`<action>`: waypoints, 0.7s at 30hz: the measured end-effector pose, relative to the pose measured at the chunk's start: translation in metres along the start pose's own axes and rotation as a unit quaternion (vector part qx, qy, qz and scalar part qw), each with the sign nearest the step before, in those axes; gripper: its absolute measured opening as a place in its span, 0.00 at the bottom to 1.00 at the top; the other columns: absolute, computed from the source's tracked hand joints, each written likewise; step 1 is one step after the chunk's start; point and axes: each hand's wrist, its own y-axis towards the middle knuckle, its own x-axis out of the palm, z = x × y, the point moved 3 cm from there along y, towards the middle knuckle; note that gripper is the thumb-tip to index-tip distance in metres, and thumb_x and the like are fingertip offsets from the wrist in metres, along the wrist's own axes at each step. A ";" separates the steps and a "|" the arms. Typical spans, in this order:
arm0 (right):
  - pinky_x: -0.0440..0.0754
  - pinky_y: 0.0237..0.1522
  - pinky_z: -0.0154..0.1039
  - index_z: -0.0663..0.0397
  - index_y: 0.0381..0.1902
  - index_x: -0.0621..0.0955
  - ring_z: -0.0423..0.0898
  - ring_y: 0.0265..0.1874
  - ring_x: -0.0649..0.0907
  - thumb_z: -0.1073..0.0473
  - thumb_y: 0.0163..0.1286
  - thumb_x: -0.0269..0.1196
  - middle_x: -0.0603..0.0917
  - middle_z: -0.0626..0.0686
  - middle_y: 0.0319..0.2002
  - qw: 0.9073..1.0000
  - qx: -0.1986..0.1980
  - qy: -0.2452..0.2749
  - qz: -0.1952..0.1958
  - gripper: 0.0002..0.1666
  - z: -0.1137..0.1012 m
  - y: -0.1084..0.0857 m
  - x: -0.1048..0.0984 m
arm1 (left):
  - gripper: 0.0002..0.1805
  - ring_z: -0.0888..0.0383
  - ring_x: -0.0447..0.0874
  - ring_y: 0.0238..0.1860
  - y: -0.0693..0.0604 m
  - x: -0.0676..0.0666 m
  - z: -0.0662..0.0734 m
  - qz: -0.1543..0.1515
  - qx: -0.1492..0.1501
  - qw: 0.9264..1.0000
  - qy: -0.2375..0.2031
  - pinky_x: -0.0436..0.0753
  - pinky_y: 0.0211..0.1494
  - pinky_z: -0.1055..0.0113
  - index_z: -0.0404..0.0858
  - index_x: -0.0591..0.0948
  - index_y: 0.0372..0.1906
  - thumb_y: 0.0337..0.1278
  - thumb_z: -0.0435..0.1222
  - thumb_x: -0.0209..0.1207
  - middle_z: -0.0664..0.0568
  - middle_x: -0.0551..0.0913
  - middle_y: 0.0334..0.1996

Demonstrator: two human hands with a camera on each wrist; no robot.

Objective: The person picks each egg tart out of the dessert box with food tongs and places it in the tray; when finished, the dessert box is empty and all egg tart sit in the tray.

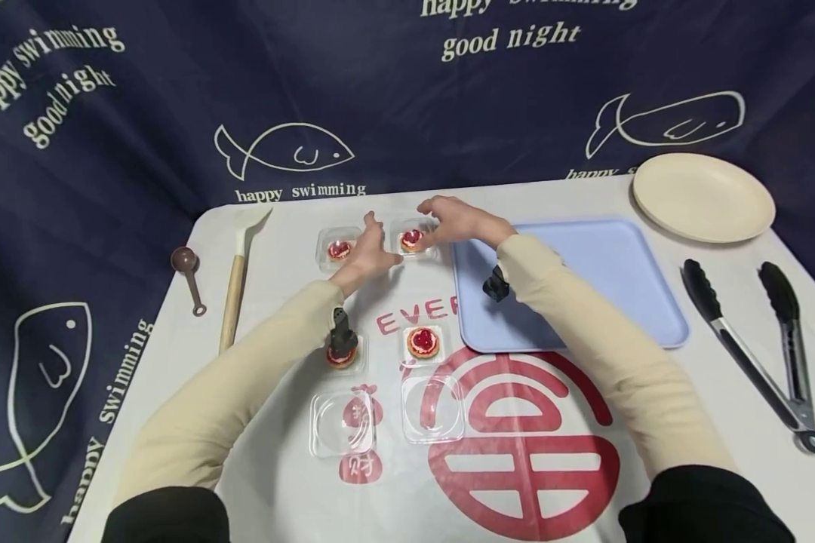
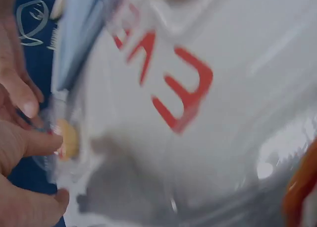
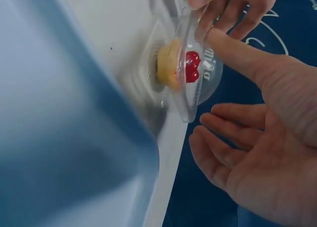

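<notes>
At the back of the table, my left hand (image 1: 368, 255) and right hand (image 1: 460, 220) are on either side of a clear plastic box (image 3: 184, 100) with a red-topped fruit tart (image 1: 410, 240) inside. Its domed lid (image 3: 212, 81) lies over the tart; whether it is fully closed I cannot tell. In the right wrist view, the right thumb reaches the lid's edge while the other fingers stay apart from it, loosely bent. The left fingertips are at the box's other side. Behind the left hand sits another lidded box with a tart (image 1: 339, 250).
Nearer me, two boxes hold tarts (image 1: 423, 343) with their lids (image 1: 432, 409) folded open; a wrist camera partly covers one tart. A blue tray (image 1: 604, 279), tongs (image 1: 754, 369) and a cream plate (image 1: 702, 197) lie right. A spatula (image 1: 234, 290) and brown measuring spoon (image 1: 189, 271) lie left.
</notes>
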 end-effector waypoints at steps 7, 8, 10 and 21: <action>0.67 0.69 0.50 0.71 0.67 0.68 0.59 0.66 0.70 0.53 0.61 0.71 0.71 0.66 0.66 0.999 -0.003 -0.020 -0.028 0.43 0.005 0.011 0.003 | 0.60 0.45 0.58 0.73 0.015 0.014 -0.006 -0.029 0.012 0.999 0.025 0.54 0.77 0.64 0.25 0.32 0.73 0.51 0.29 0.68 0.34 0.60 0.72; 0.67 0.69 0.50 0.71 0.66 0.69 0.59 0.66 0.70 0.54 0.61 0.71 0.71 0.66 0.66 0.999 -0.003 -0.022 -0.030 0.43 0.006 0.012 0.002 | 0.60 0.45 0.57 0.73 0.016 0.015 -0.006 -0.027 0.014 0.999 0.022 0.52 0.78 0.64 0.25 0.33 0.74 0.51 0.29 0.68 0.35 0.60 0.72; 0.68 0.68 0.50 0.71 0.66 0.69 0.59 0.65 0.71 0.53 0.60 0.72 0.72 0.66 0.65 0.999 -0.004 -0.026 -0.033 0.43 0.007 0.014 0.001 | 0.60 0.45 0.57 0.73 0.019 0.017 -0.008 -0.019 0.018 1.000 0.015 0.52 0.78 0.62 0.26 0.34 0.74 0.51 0.30 0.68 0.36 0.62 0.71; 0.72 0.62 0.48 0.67 0.62 0.74 0.54 0.57 0.76 0.52 0.55 0.75 0.78 0.63 0.58 0.997 -0.022 -0.020 -0.065 0.41 0.016 0.025 -0.004 | 0.60 0.48 0.57 0.71 0.028 0.025 -0.017 0.003 0.019 0.999 -0.048 0.52 0.78 0.62 0.32 0.41 0.76 0.46 0.31 0.72 0.44 0.67 0.67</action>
